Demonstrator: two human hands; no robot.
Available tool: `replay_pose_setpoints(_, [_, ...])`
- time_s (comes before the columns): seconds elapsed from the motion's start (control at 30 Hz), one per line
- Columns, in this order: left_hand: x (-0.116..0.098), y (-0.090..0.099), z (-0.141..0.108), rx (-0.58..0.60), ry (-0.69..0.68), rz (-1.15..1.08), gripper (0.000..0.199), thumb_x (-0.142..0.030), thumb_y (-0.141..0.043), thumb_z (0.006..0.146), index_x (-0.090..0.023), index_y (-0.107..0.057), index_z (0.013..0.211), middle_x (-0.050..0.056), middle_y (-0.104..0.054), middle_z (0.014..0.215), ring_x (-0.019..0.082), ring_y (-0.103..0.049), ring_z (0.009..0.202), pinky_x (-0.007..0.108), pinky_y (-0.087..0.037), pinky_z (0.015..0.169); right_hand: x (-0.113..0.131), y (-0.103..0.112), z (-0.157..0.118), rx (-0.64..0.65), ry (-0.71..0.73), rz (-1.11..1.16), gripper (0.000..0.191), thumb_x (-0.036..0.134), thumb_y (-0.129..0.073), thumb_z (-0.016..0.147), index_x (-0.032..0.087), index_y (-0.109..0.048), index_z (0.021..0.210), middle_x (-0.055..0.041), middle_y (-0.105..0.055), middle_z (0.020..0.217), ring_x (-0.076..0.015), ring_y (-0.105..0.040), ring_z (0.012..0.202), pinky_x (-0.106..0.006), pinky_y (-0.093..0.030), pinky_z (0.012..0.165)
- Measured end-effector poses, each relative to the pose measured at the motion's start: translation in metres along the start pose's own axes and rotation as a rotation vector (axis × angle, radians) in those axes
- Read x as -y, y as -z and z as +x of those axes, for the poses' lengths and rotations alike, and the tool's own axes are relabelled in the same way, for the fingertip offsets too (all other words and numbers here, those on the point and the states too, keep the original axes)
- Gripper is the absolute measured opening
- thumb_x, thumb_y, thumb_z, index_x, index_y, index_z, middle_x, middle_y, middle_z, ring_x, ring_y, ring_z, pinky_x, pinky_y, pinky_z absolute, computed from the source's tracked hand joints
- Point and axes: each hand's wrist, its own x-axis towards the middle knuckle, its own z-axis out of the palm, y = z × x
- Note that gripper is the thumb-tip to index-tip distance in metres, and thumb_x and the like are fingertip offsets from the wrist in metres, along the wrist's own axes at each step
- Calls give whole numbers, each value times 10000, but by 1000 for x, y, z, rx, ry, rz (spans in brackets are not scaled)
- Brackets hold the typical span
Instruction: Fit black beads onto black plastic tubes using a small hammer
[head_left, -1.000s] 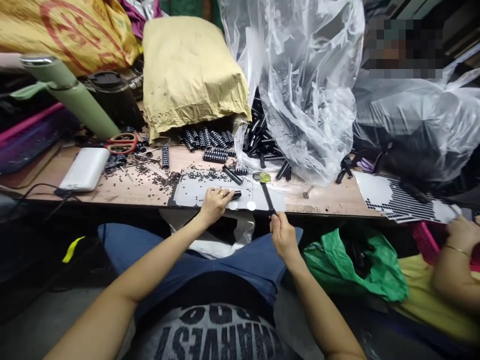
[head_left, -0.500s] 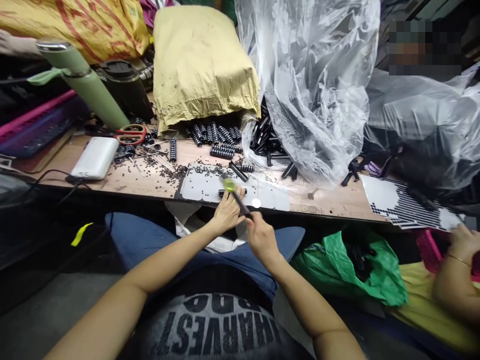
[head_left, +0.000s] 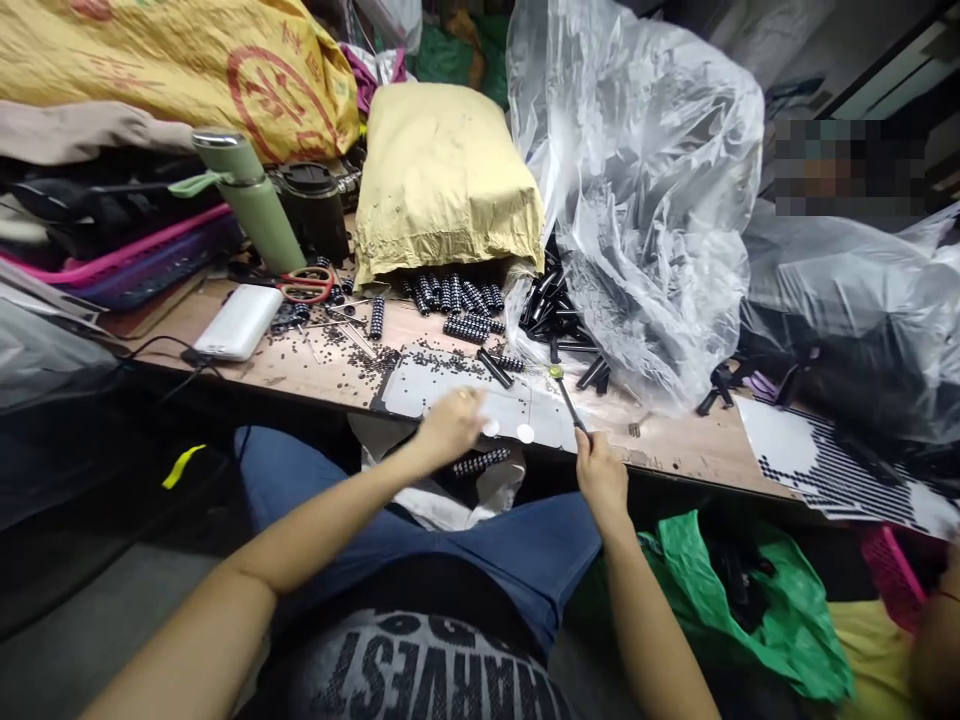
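Observation:
My right hand (head_left: 602,475) grips the dark handle of a small hammer (head_left: 568,400) with a yellow-green part near its head, over the table's front edge. My left hand (head_left: 452,428) is smeared by motion above the front of a pale mat (head_left: 420,385); whether its fingers hold anything cannot be made out. Just below the table edge, a black cylinder with rows of light studs (head_left: 480,462) shows in front of a white bag (head_left: 499,490) at my lap. A plain black tube (head_left: 495,368) lies on the mat's back edge, beside another studded cylinder (head_left: 510,364).
Small dark bits (head_left: 360,362) are scattered left of the mat. Studded cylinders (head_left: 454,293) lie before a yellow sack (head_left: 450,190). Clear plastic (head_left: 652,250) covers black tubes. A white power bank (head_left: 238,322), red-handled scissors (head_left: 309,285) and a green bottle (head_left: 259,205) stand left.
The hammer has moved right, away from the mat's middle, with my right hand. My left hand has left the cylinder it held on the mat; a studded cylinder now shows below the table edge.

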Motion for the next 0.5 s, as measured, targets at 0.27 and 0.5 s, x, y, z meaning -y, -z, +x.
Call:
replay_pose_setpoints(0.27, [163,68,91,-148,780,210,511,-259,-505,835,21,-455,1260,327,-550,1194,419,-495,1145,521,-411,909,-23,-26,49,-227,89,-10,310,379,-421,963,140,-617,981,-136,-639,1000,-256,-546,976,-323,-383,788])
replay_pose_setpoints(0.5, [125,61,50,-142,528,324,411,-112,-395,818,29,-463,1198,310,-576,1073,373,-601,972,459,-463,815,-3,-17,111,-257,96,166,236,291,-521,890,136,-601,1050,-142,-623,1062,-263,-521,1031,-342,-401,866])
